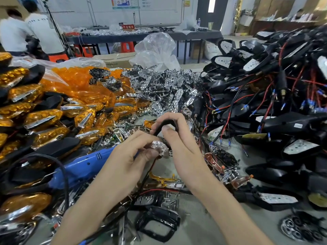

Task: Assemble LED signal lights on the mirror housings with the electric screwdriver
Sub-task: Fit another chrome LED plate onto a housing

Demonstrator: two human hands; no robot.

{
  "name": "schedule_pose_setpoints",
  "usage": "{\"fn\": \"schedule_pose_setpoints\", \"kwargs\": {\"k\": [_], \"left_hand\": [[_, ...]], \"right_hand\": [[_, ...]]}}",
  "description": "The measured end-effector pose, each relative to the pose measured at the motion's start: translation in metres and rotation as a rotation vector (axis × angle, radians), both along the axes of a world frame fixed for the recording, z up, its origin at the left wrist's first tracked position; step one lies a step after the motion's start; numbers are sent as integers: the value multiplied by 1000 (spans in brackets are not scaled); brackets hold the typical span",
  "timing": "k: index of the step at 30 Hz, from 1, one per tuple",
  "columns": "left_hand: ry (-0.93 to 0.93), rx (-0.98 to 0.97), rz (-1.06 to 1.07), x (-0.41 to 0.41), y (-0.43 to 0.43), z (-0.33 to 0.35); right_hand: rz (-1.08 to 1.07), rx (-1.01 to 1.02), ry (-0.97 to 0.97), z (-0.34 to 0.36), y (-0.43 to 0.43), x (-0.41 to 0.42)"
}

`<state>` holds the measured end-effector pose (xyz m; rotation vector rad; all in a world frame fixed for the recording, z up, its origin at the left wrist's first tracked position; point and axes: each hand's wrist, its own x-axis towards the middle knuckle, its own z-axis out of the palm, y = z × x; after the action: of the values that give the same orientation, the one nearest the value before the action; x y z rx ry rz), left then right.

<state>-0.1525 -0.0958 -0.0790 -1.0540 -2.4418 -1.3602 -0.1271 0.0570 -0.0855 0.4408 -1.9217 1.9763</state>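
In the middle of the view my left hand [134, 151] pinches a small chrome LED reflector [159, 147] between thumb and fingers. My right hand [175, 137] grips a black mirror housing [163, 125], curled over its top edge right above the reflector. The two parts touch. Red and black wires [150, 171] hang down below my hands. The blue electric screwdriver [81, 165] lies on the table to the left of my left forearm, with its black cable [65, 175] looping beside it. Neither hand touches it.
Finished housings with amber lenses [42, 119] are stacked at left. Loose amber lenses [79, 80] and chrome reflectors [159, 85] are heaped behind. Black wired housings [274, 103] pile up at right. A black frame [157, 225] lies near the front edge. Two people [26, 32] stand far left.
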Motion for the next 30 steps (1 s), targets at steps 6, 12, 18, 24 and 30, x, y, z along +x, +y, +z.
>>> {"fn": "schedule_pose_setpoints", "kwargs": {"k": [6,12,18,24,30], "left_hand": [[13,0,173,-2,0,-2],[80,48,132,-4,7,-8],[-6,74,106,2,18,-12],[-190,121,10,0,18,-10],[-299,152,40,-5,16,-15]], "right_hand": [[-18,-23,-29,-3,-1,-3],[57,-338,-232,-4,-4,-11],[147,-667,-310,-2,-5,-12],[124,-728,-397,-3,-7,-10],[164,-788,-416,0,-6,-10]]}}
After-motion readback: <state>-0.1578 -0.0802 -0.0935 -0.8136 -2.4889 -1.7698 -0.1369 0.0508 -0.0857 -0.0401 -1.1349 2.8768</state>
